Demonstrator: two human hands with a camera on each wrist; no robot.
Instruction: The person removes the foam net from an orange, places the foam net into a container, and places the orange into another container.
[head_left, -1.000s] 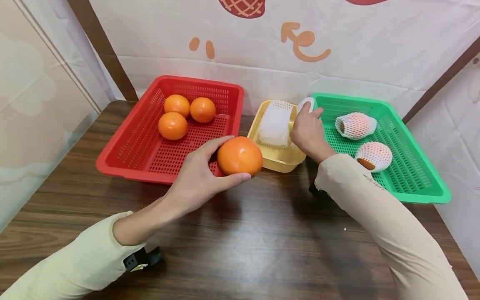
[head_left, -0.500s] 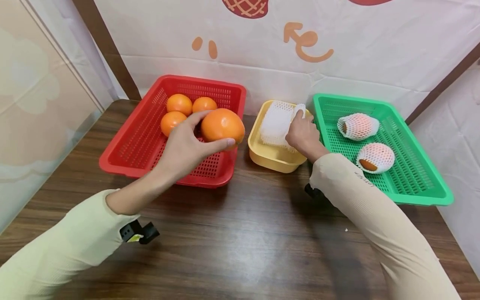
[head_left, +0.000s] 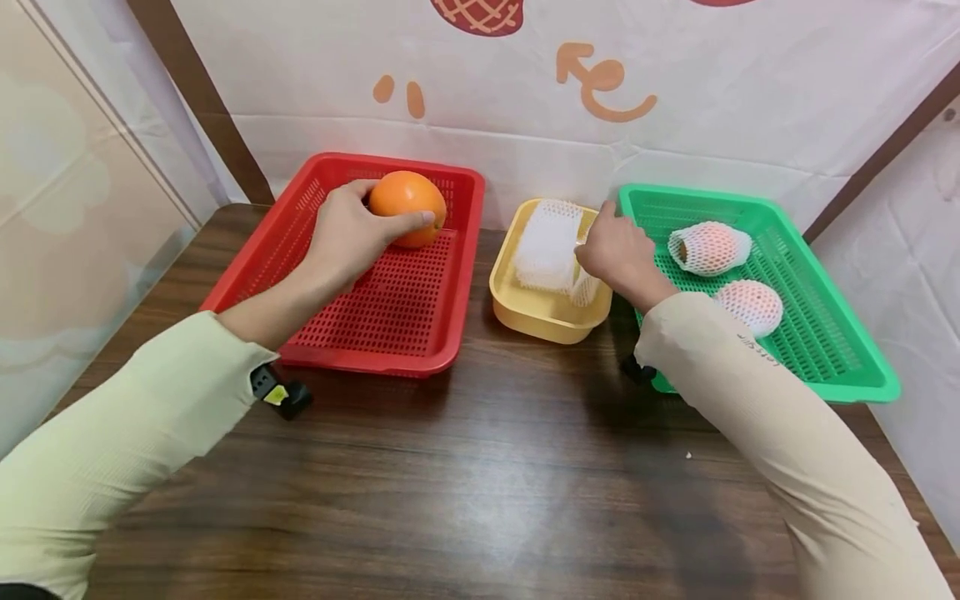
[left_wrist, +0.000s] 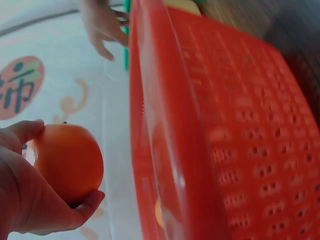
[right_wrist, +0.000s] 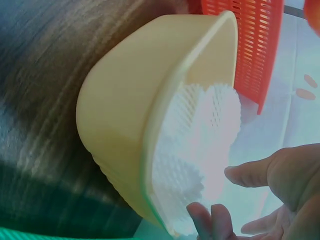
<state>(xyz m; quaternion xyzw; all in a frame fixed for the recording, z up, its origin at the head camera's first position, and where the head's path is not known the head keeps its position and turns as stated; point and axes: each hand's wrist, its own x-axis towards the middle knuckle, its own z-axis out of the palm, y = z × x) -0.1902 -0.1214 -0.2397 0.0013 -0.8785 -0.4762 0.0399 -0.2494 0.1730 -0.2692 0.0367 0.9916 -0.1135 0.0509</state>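
My left hand [head_left: 345, 229] grips an orange [head_left: 408, 204] between thumb and fingers over the back of the red basket [head_left: 397, 333]. The left wrist view shows that orange [left_wrist: 70, 160] above the basket's rim. The loose oranges in the basket are mostly hidden, with only a sliver of one orange [left_wrist: 158, 214] showing past the rim. My right hand [head_left: 618, 254] hovers at the right side of the yellow tub [head_left: 547, 321]. Its fingers are spread and hold nothing, close over the white foam nets [right_wrist: 182, 175] in the tub.
Right of the tub stands a green basket [head_left: 832, 367] with two fruits in foam nets, one foam-wrapped fruit [head_left: 708, 248] behind the other. A printed cloth [head_left: 510, 100] hangs behind the baskets. The brown wooden table [head_left: 480, 467] extends in front.
My left hand has carried the orange left and back, from in front of the red basket to over it. A foam net by my right fingers now lies lower in the tub.
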